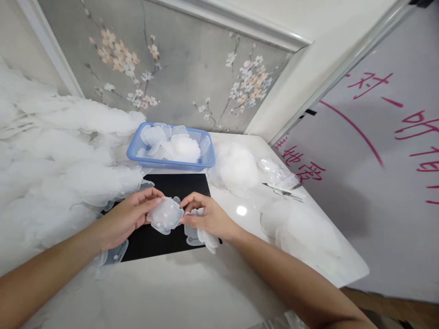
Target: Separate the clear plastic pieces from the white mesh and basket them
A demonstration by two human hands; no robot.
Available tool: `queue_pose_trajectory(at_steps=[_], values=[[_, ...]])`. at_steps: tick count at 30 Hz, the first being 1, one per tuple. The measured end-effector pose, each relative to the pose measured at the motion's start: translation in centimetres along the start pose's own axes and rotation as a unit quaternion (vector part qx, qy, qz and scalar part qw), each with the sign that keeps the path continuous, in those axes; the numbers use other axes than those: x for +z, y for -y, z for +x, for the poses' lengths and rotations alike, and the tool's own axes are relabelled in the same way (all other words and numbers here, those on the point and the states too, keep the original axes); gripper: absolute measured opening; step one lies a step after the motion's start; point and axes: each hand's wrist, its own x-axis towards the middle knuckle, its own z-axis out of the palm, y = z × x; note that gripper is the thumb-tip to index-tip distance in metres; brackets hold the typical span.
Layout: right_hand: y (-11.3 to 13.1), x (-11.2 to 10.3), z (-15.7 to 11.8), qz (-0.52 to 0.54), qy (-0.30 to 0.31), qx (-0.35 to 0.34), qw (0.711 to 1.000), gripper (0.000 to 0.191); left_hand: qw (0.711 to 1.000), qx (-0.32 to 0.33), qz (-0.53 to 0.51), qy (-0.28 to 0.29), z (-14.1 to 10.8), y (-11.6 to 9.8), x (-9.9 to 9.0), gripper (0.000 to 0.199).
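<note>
Above a black mat (154, 244), my left hand (132, 214) pinches the left edge of a small translucent piece (165, 214) with a wavy outline and pale dots. The thumb and index finger of my right hand (202, 214) close on the right edge of the same piece. Beneath my right hand, more translucent pieces (194, 235) lie at the mat's right edge. Another piece (116, 252) rests at the mat's lower left corner, partly under my left wrist.
A blue basket (171, 164) holding translucent pieces stands behind the mat. Large heaps of pieces (68, 169) cover the left side. More piles (236, 167), clear plastic packets (279, 176) and a whiteboard (370, 183) are on the right.
</note>
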Motion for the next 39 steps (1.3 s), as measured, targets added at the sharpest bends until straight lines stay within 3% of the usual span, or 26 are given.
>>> queue_pose_trajectory(at_steps=[3,6,13,18,22,26,28,30,33,39], values=[[-0.3,0.2,0.1,0.019,-0.007,0.025,0.999,0.046,0.999,-0.012,-0.036,0.019,-0.1,-0.1,0.0,0.022],[-0.6,0.4,0.2,0.034,0.002,0.020,0.999,0.038,0.998,-0.022,-0.044,0.036,-0.3,-0.3,0.3,0.029],[-0.1,-0.6,-0.4,0.016,0.056,-0.082,0.995,0.020,0.997,-0.002,-0.075,0.018,-0.2,-0.8,0.3,0.030],[0.0,-1.6,0.0,-0.115,-0.007,-0.075,0.991,0.030,0.996,0.022,-0.089,0.005,0.0,-0.8,0.0,0.030],[-0.5,-2.1,0.4,-0.169,-0.082,-0.138,0.972,0.027,0.995,0.031,-0.095,0.006,0.0,-0.8,0.0,0.032],[-0.8,-2.2,0.4,-0.129,-0.091,-0.126,0.979,0.011,0.995,0.022,-0.097,0.023,-0.1,-0.8,0.0,0.040],[-0.9,-2.1,0.3,-0.135,-0.098,-0.120,0.979,0.023,0.995,0.017,-0.097,0.028,-0.2,-0.9,0.1,0.041],[-0.9,-2.0,0.1,-0.164,-0.119,-0.148,0.968,0.030,0.995,0.012,-0.095,0.034,-0.2,-0.9,0.1,0.041],[-0.8,-2.0,0.1,-0.191,-0.148,-0.200,0.950,0.023,0.995,0.009,-0.089,0.041,-0.4,-1.0,0.2,0.041],[-1.3,-2.2,0.3,-0.268,-0.159,-0.246,0.918,0.024,0.995,-0.003,-0.095,0.041,-0.4,-0.8,0.2,0.043]])
